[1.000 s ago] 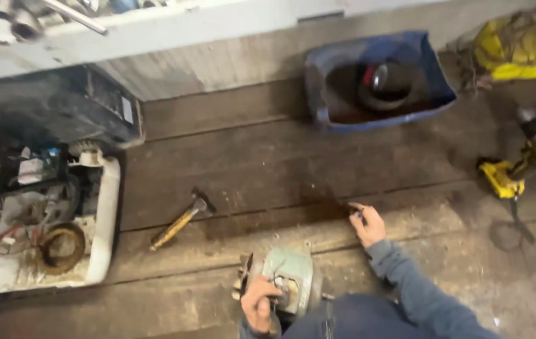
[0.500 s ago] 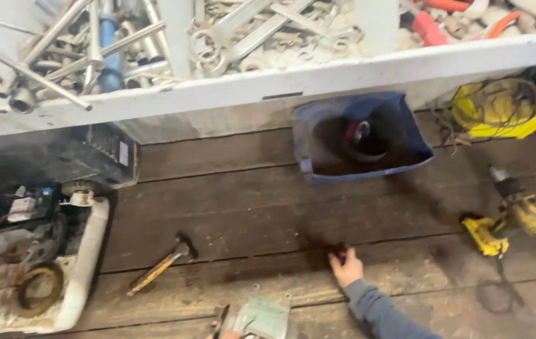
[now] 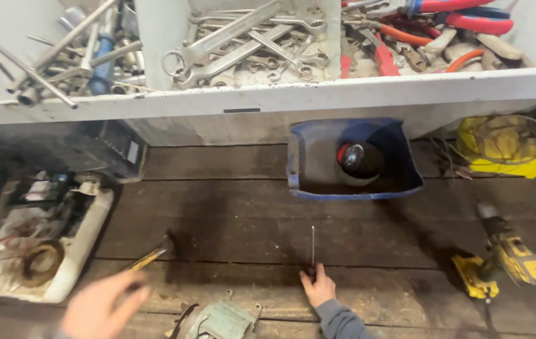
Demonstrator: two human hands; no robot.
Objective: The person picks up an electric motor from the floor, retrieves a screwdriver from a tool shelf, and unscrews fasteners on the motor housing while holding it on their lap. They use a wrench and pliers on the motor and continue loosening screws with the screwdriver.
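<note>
The left hand (image 3: pixel 101 306) is raised at the bottom edge, blurred, fingers spread, holding nothing. The right hand (image 3: pixel 319 289), sleeve extended forward, rests on the wooden workbench (image 3: pixel 230 220), fingers closed around the handle of one screwdriver (image 3: pixel 312 248) whose shaft lies flat, pointing away. One green metal part (image 3: pixel 222 320) lies between the hands. One hammer (image 3: pixel 150 255) lies near the left hand. Farther right lies one yellow drill (image 3: pixel 506 257). Beyond stands one blue bin (image 3: pixel 308 157).

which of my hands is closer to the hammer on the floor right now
Left. Your left hand is raised just in front of the hammer, partly covering its handle. Your right hand is farther to the right, holding a thin screwdriver on the floorboards.
</note>
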